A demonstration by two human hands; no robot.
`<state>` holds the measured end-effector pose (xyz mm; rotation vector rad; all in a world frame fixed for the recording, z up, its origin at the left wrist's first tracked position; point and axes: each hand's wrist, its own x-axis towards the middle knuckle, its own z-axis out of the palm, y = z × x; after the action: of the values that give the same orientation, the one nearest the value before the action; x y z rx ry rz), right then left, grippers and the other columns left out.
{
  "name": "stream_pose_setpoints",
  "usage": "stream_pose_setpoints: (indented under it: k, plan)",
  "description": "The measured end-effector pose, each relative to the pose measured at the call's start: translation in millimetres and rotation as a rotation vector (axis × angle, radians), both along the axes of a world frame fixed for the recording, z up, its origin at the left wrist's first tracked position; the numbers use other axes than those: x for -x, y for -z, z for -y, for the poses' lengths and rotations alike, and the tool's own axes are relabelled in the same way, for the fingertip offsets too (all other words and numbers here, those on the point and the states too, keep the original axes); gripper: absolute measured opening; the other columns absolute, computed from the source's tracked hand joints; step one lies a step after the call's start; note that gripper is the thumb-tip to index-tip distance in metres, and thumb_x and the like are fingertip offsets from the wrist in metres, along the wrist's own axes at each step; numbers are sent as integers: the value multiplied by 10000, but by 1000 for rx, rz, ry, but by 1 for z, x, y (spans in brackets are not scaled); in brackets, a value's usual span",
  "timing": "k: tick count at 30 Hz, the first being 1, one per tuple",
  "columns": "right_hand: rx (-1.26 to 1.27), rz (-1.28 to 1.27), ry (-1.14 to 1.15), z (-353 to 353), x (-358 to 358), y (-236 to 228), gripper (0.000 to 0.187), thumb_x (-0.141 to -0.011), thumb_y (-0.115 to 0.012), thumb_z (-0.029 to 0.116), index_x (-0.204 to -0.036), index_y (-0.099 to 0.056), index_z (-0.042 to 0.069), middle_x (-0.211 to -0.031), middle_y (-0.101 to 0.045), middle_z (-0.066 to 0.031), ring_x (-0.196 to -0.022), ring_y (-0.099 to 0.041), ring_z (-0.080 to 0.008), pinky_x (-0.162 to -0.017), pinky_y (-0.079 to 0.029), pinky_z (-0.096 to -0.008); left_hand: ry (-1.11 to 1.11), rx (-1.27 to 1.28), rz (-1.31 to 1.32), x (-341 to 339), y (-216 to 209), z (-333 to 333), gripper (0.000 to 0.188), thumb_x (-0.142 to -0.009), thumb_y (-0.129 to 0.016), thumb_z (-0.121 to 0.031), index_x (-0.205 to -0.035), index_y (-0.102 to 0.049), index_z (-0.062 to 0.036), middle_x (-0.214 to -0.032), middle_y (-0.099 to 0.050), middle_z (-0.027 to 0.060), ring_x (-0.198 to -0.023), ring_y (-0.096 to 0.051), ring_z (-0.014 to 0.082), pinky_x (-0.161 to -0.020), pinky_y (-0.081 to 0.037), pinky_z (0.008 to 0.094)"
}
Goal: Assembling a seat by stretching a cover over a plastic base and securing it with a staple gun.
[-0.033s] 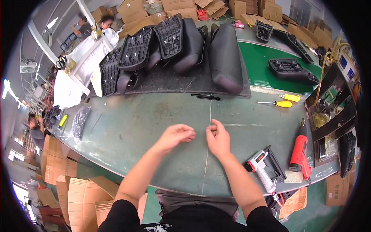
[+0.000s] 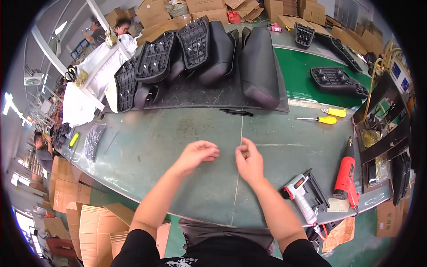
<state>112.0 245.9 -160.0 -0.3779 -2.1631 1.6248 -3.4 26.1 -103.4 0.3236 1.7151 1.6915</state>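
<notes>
Drifts left with left hand (image 2: pixel 195 156), less with right hand (image 2: pixel 250 164); curls fingers (image 2: pixel 210 151) loosely above green table (image 2: pixel 164 129), apparently engaging nothing.

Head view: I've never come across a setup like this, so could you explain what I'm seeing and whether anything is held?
There is no machine here, only a person's bare left hand and right hand. A wide fisheye camera on the person's head looks down, which bends straight edges. On the green worktable lie thin black strips, a yellow-handled screwdriver, a red heat gun and a silver-and-black nail gun. Black padded parts rest on a dark mat behind. Nothing visible is held.
</notes>
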Motion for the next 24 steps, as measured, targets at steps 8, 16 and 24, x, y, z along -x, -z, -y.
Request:
stream_pose_setpoints:
  k: [8, 16, 24]
  plan:
    - [45, 39, -72, -2, 0, -9, 509, -968, -755, 131, -1451, -629, 32, -1087, -784, -78, -750, -717, -192, -767, -595, -376, -374, 85, -76, 77, -14, 12, 294, -1100, -687, -180, -1321, -679, 14, -1242, -770, 152, -1129, -757, 243, -988, -622, 385]
    - [-105, 73, -82, 6, 2, -16, 510, -951, -761, 144, -1435, -639, 40, -1081, -791, -84, -788, -750, -238, -781, -609, -419, -816, -125, 82, 107, 11, 67, 280, -1104, -642, -155, -1342, -654, -8, -1250, -747, 150, -1134, -737, 271, -984, -619, 415]
    - [-143, 33, -72, 2, 2, -10, 422, -955, -744, 125, -1366, -694, 43, -1041, -805, -87, -793, -754, -247, -788, -612, -406, -1022, -207, 129, 88, 3, 175, 290, -1103, -634, -158, -1348, -654, -5, -1268, -740, 135, -1130, -726, 265, -972, -605, 413]
